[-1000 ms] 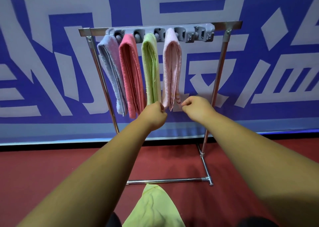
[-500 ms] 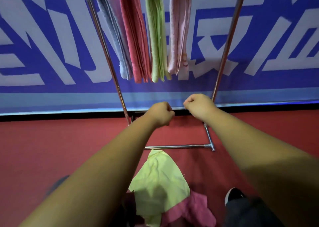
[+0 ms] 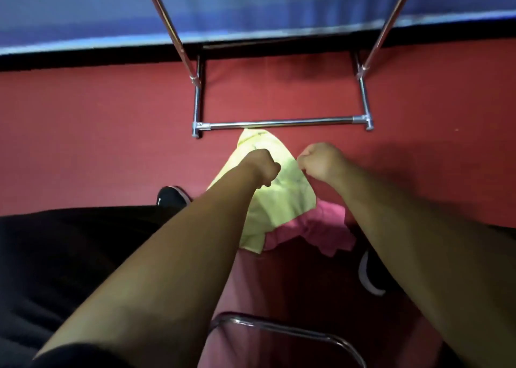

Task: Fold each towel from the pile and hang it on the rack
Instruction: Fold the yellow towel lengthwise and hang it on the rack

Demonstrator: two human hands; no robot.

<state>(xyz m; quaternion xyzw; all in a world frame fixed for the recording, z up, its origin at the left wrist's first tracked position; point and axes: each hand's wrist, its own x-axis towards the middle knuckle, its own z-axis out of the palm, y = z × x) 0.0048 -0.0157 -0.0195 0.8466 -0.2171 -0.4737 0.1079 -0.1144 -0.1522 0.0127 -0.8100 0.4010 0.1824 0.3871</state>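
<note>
Towels in the pile: 2.
- yellow-green towel [image 3: 279, 200], crumpled on the red floor [image 3: 97, 130], its far tip just short of the rack's front floor bar.
- pink towel [image 3: 321, 228], partly beneath the yellow-green one, showing at its near right edge.

Hands: 2.
- left hand [image 3: 262, 167], fingers curled into a fist with nothing in it, overlapping the yellow-green towel; contact cannot be told.
- right hand [image 3: 321, 160], likewise fisted and empty, beside that towel's right edge, over the floor.

Rack [image 3: 282, 122]: 1, chrome; only two uprights and the base show.

Shoes: 2, dark; the left shoe [image 3: 171, 197] and the right shoe [image 3: 368, 272].

Change: half a second ago four hung towels showed at the top and the fists were level with the rack's base; now those towels are out of view and the fists are over the pile.
</note>
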